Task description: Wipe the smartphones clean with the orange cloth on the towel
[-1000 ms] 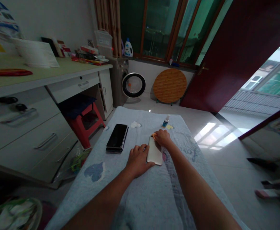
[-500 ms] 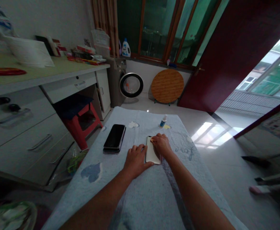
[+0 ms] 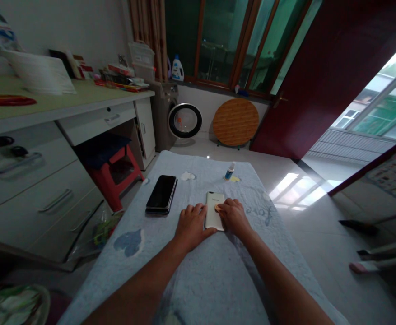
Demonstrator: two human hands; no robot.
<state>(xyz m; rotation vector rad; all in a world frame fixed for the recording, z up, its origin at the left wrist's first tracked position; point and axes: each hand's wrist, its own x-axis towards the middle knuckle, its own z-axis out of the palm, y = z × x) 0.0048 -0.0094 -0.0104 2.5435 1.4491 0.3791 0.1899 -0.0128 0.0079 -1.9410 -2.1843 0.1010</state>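
A pale gold smartphone (image 3: 214, 221) lies back side up on the cloth, its camera at the far end. My left hand (image 3: 191, 225) braces it, fingers along the left edge and thumb across the near end. Pinched in my right hand (image 3: 235, 215) is a small yellowish pad (image 3: 217, 207), pressed on the middle of the phone's back; most of the pad is hidden by my fingers. To the left rests a stack of dark phones (image 3: 161, 194), screen up. A small spray bottle (image 3: 230, 171) stands upright beyond my right hand.
A light blue patterned cloth (image 3: 198, 280) covers the table. On the left are a white desk (image 3: 92, 119) and a red stool (image 3: 118, 176). Behind stand a washing machine with its door (image 3: 185, 120) open and a round wooden tabletop (image 3: 235, 122).
My right hand has slid the pad from the phone's camera end down to its middle, uncovering lettering on the back. My left hand stays on the phone.
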